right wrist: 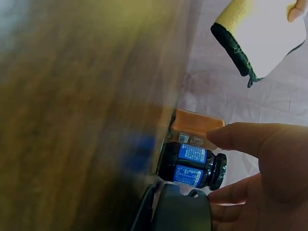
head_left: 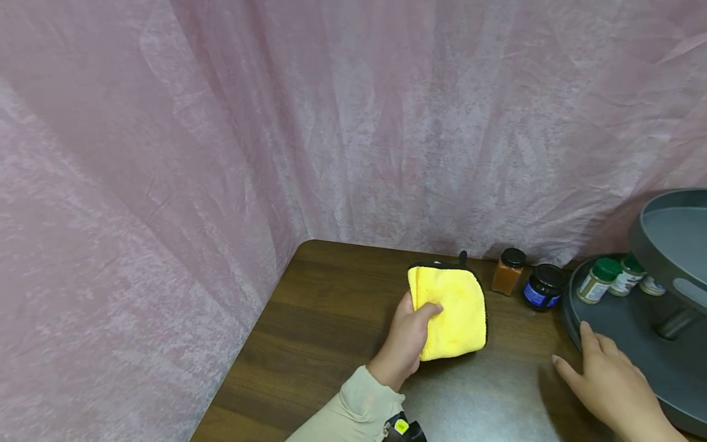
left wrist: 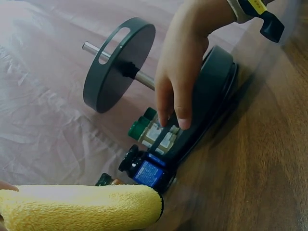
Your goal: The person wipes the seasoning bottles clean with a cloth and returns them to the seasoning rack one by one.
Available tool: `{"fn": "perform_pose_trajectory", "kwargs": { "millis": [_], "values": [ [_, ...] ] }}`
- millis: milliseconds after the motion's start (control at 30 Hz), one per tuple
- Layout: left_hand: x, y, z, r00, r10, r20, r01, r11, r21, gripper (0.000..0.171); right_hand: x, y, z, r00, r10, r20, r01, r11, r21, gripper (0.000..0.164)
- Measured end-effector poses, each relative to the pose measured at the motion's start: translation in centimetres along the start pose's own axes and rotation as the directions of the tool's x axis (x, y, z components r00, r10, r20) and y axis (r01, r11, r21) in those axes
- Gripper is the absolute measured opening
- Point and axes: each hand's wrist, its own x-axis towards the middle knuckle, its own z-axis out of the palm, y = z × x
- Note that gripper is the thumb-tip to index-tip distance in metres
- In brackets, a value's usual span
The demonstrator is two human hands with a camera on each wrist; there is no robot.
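Observation:
My left hand (head_left: 405, 334) grips a folded yellow cloth (head_left: 453, 313) with black edging and a small black loop, its thumb lying across the front. The cloth is held up over the wooden table, and its fluffy side fills the lower left of the left wrist view. My right hand (head_left: 618, 380) is over the near left rim of a dark grey two-tier round tray (head_left: 635, 344), fingers extended and thumb spread apart. In the right wrist view a black-lidded jar with blue labels (right wrist: 192, 166) appears beyond the thumb and fingers.
An orange-brown spice jar (head_left: 506, 274) with a black lid stands behind the table's middle, left of the blue-labelled jar. Several green-capped spice bottles (head_left: 599, 282) sit on the lower tier, partly beneath the upper tier (head_left: 676, 233). Pink curtain (head_left: 386, 123) hangs along the table's back and left.

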Motion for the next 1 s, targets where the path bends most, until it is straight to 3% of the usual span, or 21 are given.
{"fn": "perform_pose_trajectory", "kwargs": {
  "millis": [233, 533, 700, 1000],
  "values": [
    [-0.1, -0.1, -0.1, 1.000, -0.004, -0.020, 0.004, 1.000, -0.005, 0.035, 0.5, 0.1, -0.6, 1.000, -0.016, 0.009, 0.016, 1.000, 0.016, 0.097],
    [-0.1, -0.1, -0.1, 1.000, 0.002, -0.012, -0.002, 1.000, -0.001, 0.035, 2.4, -1.4, -2.3, 0.984, -0.048, -0.173, 0.073, 0.988, 0.136, 0.097],
    [0.0, -0.1, -0.2, 1.000, 0.003, -0.016, -0.003, 1.000, -0.003, 0.034, 4.0, -2.7, -3.0, 0.974, -0.079, -0.214, 0.112, 0.983, 0.148, 0.096],
    [0.0, -0.1, -0.2, 1.000, 0.008, -0.004, -0.008, 1.000, 0.000, 0.036, 6.8, -4.0, -3.6, 0.972, -0.051, -0.229, 0.090, 0.983, 0.160, 0.092]
  ]
}}
